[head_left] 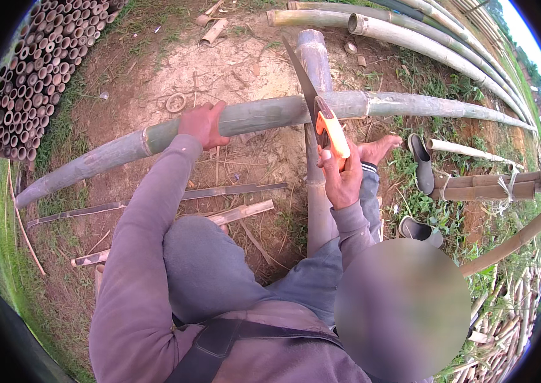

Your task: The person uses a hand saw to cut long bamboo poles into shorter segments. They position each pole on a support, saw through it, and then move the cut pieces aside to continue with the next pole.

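A long green-grey bamboo pole (258,117) lies crosswise in front of me, over a second bamboo pole (321,220) that runs away from me along the ground. My left hand (203,125) grips the crosswise pole left of the crossing, thumb on the near side and fingers over the top. In my right hand (343,180) is the orange handle of a handsaw (331,131). Its dark blade slants up and away across the pole near the crossing. I cannot tell how deep the teeth sit in the bamboo.
Cut bamboo tubes (41,76) are stacked at the far left. Long bamboo poles (423,45) lie at the far right. Split bamboo strips (219,191) rest near my knee. Two dark shoes (421,167) and tied bamboo poles (487,187) are right of my bare foot (379,149).
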A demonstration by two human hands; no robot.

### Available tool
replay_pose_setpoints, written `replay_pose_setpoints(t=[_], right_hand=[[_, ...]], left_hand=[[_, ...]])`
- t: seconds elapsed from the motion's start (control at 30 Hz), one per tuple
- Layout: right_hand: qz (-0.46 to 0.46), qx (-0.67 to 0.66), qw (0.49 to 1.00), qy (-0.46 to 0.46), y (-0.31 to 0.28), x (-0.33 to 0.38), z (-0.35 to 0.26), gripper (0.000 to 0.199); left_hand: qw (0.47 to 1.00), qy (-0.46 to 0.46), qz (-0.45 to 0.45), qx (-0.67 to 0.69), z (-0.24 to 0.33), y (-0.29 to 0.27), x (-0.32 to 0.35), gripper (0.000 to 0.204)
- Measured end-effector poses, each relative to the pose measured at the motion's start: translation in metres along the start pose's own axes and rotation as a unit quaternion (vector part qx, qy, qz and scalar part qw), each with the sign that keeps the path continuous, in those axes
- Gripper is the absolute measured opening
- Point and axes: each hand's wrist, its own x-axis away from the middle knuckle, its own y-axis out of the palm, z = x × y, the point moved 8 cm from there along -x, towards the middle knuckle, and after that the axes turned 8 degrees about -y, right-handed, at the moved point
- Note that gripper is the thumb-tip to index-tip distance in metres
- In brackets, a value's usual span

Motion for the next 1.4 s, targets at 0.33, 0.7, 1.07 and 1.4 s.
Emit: replay_pose_setpoints(t=[0.33, 0.7, 1.07, 1.4], right_hand=[[0.054, 0.126, 0.989, 0.049, -0.02, 0.001, -0.019, 0.035], [0.073, 0.113, 0.989, 0.053, -0.053, 0.087, -0.045, 0.028], [0.079, 0.069, 0.981, 0.163, -0.085, 0.15, -0.043, 0.025], [0.071, 0.109, 0.989, -0.067, 0.005, -0.028, 0.021, 0.022]], left_hand=[[1.0, 0.003, 0.024, -0.009, 0.006, -0.006, 0.003, 0.087], [1.0, 0.001, 0.022, -0.015, 0.005, 0.0, -0.004, 0.09], [1.0, 0.005, 0.015, -0.003, 0.003, 0.002, -0.001, 0.093], [1.0, -0.004, 0.015, 0.007, 0.002, -0.002, -0.001, 0.087]])
